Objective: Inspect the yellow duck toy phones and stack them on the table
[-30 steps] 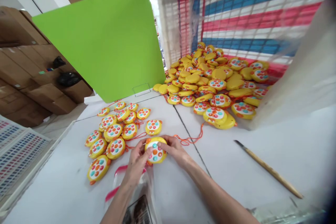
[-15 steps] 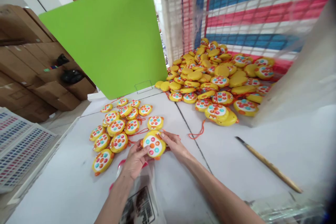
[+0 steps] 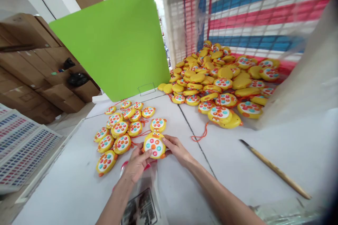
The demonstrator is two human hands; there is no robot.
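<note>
With fingers [image 3: 148, 153] of left hand [image 3: 138, 160] and right hand [image 3: 177, 150], grips yellow toy [image 3: 154, 147] from both sides; could drop it onto table [image 3: 182, 190] by slackening either hold.

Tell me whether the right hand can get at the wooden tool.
Probably yes: the wooden tool lies uncovered, off to the right. The right hand holds the toy, but the left hand also grips it.

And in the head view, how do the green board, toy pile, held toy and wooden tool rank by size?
1. Green board
2. Toy pile
3. Held toy and wooden tool: unsure; the tool looks longer, the toy wider.
</note>
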